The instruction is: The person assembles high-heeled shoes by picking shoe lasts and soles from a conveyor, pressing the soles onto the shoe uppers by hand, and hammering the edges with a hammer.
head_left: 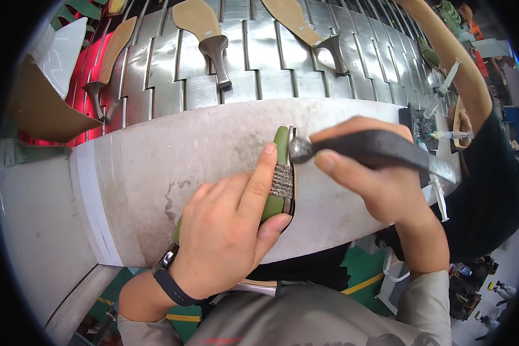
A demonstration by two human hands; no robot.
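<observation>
A green shoe (277, 206) with a sparkly, braided-looking band (281, 180) lies on the pale work surface, its sole edge facing right. My left hand (222, 222) is closed around it from the left, index finger stretched along the upper, thumb at the lower edge. Much of the shoe is hidden beneath this hand. Gripped in my right hand (380, 173) is a tool with a thick black handle (369, 147) and a rounded metal end (300, 150). That end sits against or just beside the sole edge near the shoe's top; contact cannot be told.
Beyond the worktop (213, 124) runs a metal slat conveyor (248, 43) carrying several tan soles with dark heels (215, 52). A cardboard box (46, 106) stands at left. At right are syringes (447, 78), a black tray (415, 124) and another person's arm (464, 63).
</observation>
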